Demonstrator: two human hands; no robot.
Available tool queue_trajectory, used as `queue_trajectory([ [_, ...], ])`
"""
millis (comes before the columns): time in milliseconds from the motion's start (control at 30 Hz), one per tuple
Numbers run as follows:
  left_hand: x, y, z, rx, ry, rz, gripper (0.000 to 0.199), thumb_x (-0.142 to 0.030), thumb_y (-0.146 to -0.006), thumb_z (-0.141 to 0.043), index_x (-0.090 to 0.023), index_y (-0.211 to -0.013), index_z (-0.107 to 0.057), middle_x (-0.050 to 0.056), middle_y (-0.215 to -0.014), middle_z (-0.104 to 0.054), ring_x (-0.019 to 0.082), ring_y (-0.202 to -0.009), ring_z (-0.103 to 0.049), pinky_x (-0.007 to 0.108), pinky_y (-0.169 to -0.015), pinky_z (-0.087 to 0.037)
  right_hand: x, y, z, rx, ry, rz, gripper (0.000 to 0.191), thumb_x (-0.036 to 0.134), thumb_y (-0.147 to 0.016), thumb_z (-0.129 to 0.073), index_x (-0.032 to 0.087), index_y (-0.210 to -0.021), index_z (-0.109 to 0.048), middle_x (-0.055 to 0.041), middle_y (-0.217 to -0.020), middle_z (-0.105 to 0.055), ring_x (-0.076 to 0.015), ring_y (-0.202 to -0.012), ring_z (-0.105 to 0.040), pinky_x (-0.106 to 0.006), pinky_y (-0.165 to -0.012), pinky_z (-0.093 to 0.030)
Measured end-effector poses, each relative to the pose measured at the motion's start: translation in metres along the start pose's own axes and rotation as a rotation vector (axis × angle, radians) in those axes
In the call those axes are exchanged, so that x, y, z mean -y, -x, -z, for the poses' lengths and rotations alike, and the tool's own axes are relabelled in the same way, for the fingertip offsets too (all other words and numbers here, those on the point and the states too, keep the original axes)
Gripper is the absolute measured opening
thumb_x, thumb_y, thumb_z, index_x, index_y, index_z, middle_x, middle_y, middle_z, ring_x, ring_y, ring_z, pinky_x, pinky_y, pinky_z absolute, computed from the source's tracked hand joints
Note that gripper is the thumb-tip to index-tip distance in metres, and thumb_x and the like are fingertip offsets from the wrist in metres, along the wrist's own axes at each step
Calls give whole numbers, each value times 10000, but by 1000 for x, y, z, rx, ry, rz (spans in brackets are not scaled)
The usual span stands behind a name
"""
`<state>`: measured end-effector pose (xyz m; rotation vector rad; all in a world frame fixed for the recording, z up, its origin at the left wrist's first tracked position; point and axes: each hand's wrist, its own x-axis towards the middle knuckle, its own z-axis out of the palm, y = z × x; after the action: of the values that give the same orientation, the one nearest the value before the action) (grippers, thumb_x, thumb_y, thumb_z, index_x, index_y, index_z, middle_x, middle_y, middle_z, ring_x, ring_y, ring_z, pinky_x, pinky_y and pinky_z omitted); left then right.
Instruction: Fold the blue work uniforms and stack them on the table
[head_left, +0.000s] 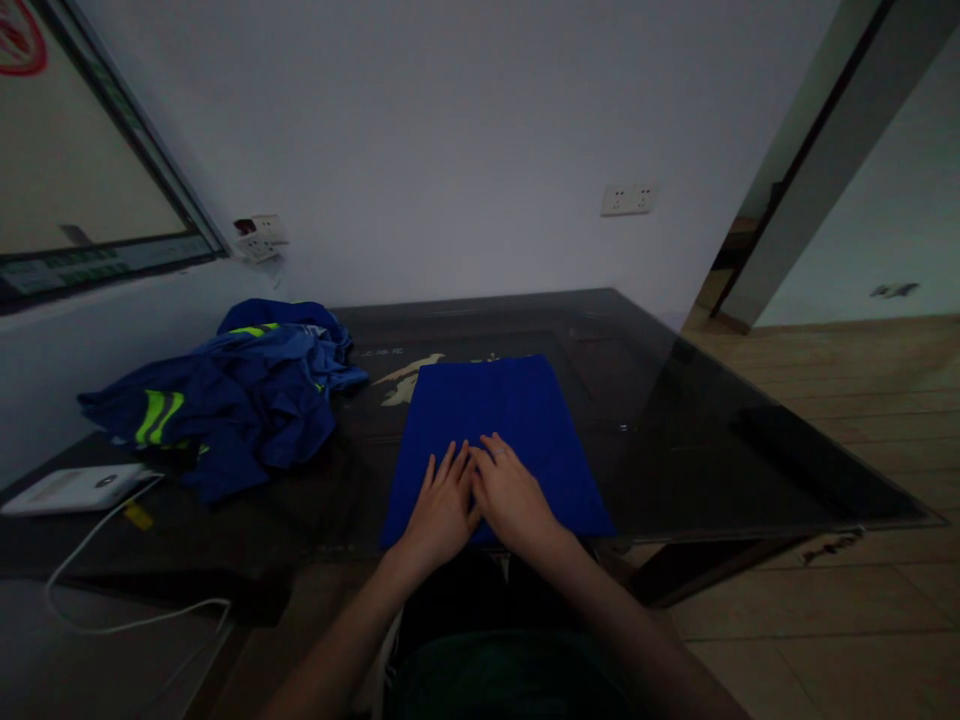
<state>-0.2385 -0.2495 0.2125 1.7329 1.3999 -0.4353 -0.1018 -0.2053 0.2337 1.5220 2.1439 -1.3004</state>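
Note:
A flat blue cloth (495, 400) lies on the dark glossy table (675, 480), its near edge close to the table's front edge. On its near half rests my left hand (444, 505), palm down, fingers stretched and slightly spread. Beside it, my right hand (514, 495) lies flat on the same cloth, fingers pointing forward and left, with a thin ring on one finger. The hands meet near the fingertips and thumbs. Neither grips anything. Whether the cloth is folded in layers I cannot tell.
A crumpled heap of blue work clothes with yellow-green stripes (247, 390) sits at the table's left. Nearer lies a white device (75, 490) with a white cable (97, 545). A wall with sockets (628, 199) stands behind. On the right is a dark flat object (787, 450).

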Motion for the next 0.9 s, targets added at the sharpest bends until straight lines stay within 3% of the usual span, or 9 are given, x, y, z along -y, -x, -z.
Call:
queue_trajectory([
  [67,-1,1,-5,-1,-23,-11,616,-282,-902,-398,-120,-1488,-302,124,-1561,-248,261,-1463,-145,484,-1181,-157,13,-5,-15,56,-43,-15,467,202,-955,-356,46,-1374,-489,-178,-1426,-475,-277,-1363,-387,-414,-1140,-303],
  [167,2,3,-6,-14,-20,7,603,-274,-905,-372,-130,-1488,-308,100,-1559,-261,227,-1459,-177,456,-1187,-163,11,-2,-28,74,-36,-68,492,219,-968,-320,24,-1403,-441,-181,-1440,-456,-250,-1368,-384,-423,-1166,-237],
  [400,10,8,-1,-69,-24,108,539,-349,-948,-394,-341,-1481,-316,24,-1576,-231,247,-1456,-188,501,-1163,-202,-39,30,-17,41,111,-118,563,388,-977,-319,90,-1449,-396,-101,-1521,-336,-270,-1429,-253,-456,-1167,-209],
  [500,15,13,0,-75,-40,137,526,-366,-956,-394,-361,-1477,-320,30,-1573,-239,262,-1455,-188,495,-1157,-219,-65,43,-9,26,186,-176,623,473,-968,-324,102,-1468,-360,-94,-1533,-308,-273,-1436,-233,-480,-1167,-196],
  [700,29,30,-2,-64,-123,228,554,-391,-963,-369,-254,-1496,-308,118,-1563,-241,275,-1442,-225,479,-1144,-253,-103,58,-3,25,250,-249,590,473,-973,-295,170,-1478,-342,-78,-1542,-291,-274,-1442,-219,-604,-1140,-141],
  [900,43,31,8,-48,-229,320,597,-436,-946,-400,-76,-1420,-439,234,-1484,-363,331,-1412,-288,500,-1143,-236,-108,37,15,-70,209,-195,559,427,-963,-352,129,-1431,-427,-121,-1511,-362,-287,-1446,-198,-602,-1133,-179],
])
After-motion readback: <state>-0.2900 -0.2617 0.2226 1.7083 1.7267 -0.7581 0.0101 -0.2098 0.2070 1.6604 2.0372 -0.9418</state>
